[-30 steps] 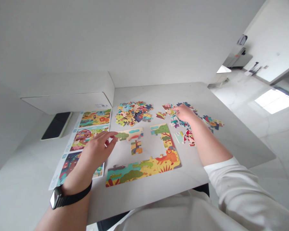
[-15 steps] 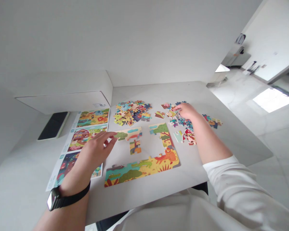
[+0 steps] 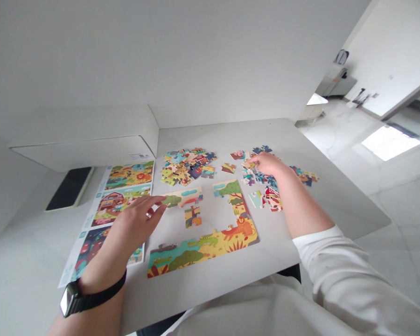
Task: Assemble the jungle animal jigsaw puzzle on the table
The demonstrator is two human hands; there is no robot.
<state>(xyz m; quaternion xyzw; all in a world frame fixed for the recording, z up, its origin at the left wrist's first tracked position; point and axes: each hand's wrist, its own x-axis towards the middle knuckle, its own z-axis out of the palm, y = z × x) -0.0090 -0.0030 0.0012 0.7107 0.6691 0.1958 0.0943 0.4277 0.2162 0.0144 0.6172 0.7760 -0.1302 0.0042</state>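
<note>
My left hand (image 3: 138,221) is by the left end of a short joined puzzle strip (image 3: 189,198) with a tree and clouds. Its thumb and index finger are a little apart, their tips close to the strip's edge. At the right, my right hand (image 3: 266,164) reaches into a scattered group of puzzle pieces, its fingers closed on a light puzzle piece (image 3: 248,164) that they partly hide. A larger joined puzzle section (image 3: 203,254) with a lion and a crocodile forms the bottom and right border. Inside it lies a small joined bit with a giraffe-like pattern (image 3: 193,217).
A heap of mixed puzzle pieces (image 3: 185,165) lies behind the strip. Picture sheets (image 3: 105,233) are under my left forearm, with a phone (image 3: 70,188) beside them. A white box (image 3: 84,151) stands at the back left. More pieces (image 3: 304,176) lie beyond my right forearm.
The whole view has shifted slightly, so the table things appear a little further left. Both hands keep nearly the same places relative to the puzzle.
</note>
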